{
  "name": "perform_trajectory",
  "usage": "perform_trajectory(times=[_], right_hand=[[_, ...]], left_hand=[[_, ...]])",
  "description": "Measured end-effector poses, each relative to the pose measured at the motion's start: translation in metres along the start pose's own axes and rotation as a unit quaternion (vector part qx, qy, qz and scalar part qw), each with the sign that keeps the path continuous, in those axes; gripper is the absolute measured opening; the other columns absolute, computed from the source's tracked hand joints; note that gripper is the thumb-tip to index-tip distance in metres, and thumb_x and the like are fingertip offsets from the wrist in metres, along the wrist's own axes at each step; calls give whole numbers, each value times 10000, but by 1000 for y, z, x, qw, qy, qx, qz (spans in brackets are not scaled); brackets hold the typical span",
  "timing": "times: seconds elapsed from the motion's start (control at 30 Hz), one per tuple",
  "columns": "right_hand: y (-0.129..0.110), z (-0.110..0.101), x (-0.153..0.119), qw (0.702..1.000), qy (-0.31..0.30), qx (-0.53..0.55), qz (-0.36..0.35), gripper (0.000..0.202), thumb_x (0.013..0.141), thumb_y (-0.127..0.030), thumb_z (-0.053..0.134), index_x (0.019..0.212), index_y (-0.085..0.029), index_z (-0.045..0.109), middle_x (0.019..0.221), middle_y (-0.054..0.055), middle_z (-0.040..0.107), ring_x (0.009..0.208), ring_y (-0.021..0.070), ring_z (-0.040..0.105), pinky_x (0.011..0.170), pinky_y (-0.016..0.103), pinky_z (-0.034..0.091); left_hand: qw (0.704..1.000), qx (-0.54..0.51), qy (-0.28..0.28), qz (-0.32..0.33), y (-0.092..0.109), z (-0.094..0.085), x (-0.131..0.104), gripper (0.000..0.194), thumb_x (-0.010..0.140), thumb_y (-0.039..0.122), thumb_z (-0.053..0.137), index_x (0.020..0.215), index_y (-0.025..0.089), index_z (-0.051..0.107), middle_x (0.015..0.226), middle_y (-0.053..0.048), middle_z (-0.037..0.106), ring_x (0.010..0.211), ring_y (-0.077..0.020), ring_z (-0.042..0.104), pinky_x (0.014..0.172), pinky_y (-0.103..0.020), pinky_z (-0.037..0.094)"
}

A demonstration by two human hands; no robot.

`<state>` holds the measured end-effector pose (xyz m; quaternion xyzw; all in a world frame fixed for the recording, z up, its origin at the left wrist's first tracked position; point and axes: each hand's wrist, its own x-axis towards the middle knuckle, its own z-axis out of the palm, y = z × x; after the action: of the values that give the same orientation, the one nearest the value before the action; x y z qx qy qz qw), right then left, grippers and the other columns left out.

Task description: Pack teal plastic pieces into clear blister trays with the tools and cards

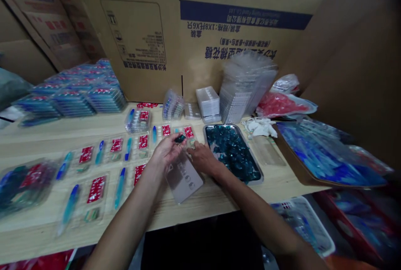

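Note:
My left hand [170, 148] pinches a small dark green piece [180, 138] above the wooden table. Close by on the right, my right hand [200, 155] has its fingers bent near the clear plastic trays; what they hold, if anything, is too small to make out. A flat, pale plastic sheet [184, 178] with round shapes lies beneath both hands. Beside my right hand stands a metal tray [256, 181] holding many dark green pieces. Clear trays with red-and-white packets [143, 141] and blue pens [120, 187] are laid out in rows to the left.
Stacked filled packs [73, 102] stand at the back left. Tall clear plastic trays [239, 90], a white stack [208, 102] and a red bag [282, 103] line the back, before a large cardboard box [150, 23]. A carton of blue items [326, 153] is at the right.

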<state>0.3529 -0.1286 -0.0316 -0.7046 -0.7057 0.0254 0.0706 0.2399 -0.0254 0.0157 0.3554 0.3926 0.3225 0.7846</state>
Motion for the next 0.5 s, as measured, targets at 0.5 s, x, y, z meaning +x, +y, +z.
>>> perform_trajectory(times=[0.5], right_hand=[[78,-25,-79,954,156,50,251,420,899,-105,439,1291,-158,580,1212,162,564,1083,271,544,907,390,429]], left_hand=[[986,141,-87,22,-75,70,2,95,757,130,736,842,107,700,649,3,655,547,-85,612,599,-214,521]])
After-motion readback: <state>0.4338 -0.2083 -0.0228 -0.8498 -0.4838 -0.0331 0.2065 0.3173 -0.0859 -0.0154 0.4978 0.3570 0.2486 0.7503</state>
